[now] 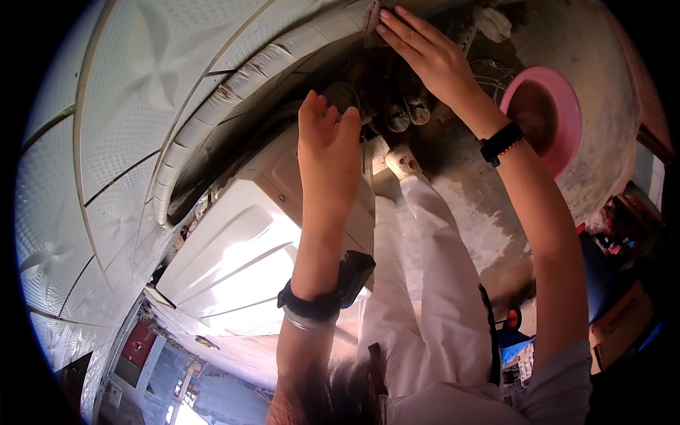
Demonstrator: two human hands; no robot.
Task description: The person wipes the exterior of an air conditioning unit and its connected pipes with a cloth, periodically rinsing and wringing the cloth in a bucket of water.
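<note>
At the top of the head view, my right hand (428, 53) presses a dark greyish-brown cloth (373, 25) with its fingers stretched over it. The cloth lies against the end of a pale, tape-wrapped pipe (265, 65) that curves along the tiled wall. My left hand (329, 152) is raised palm-up near a white appliance (248, 234). Its fingers are loosely curled, the thumb stands apart, and nothing shows in it. A black band sits on each wrist.
White patterned tiles (134, 99) cover the wall at left. A pink basin (570, 117) with brownish water stands on the stained floor to the right. Shoes (407, 115) lie in the shadow by the wall. My legs in white trousers (443, 262) stand beside the appliance.
</note>
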